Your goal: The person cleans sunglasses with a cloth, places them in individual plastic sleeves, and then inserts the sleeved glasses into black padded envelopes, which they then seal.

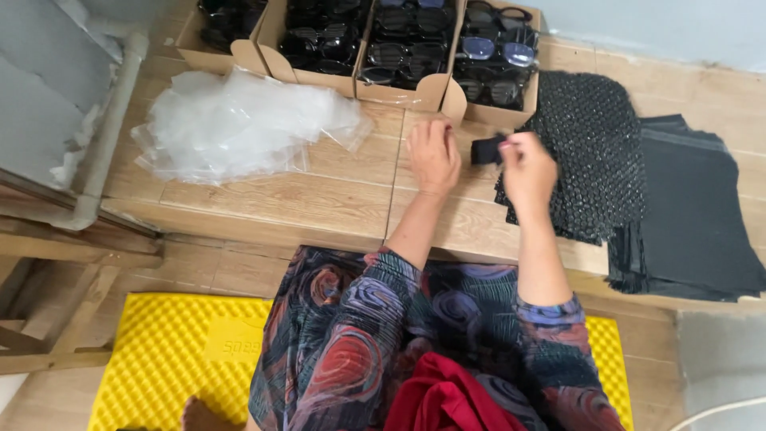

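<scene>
At bottom, a yellow mat (167,351) under the person's lap. Mid-frame, the left hand (433,156) rests flat and empty on the floor; the right hand (527,168) pinches a small black cloth (485,150). Beyond, boxes of glasses (399,40) line the top.

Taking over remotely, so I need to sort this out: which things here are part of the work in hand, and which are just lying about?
In the work:
right hand holding a small black piece
left hand flat beside it
boxes of glasses
black bubble wrap
clear bags
dark sheets

Lying about:
yellow mat
red cloth
</scene>
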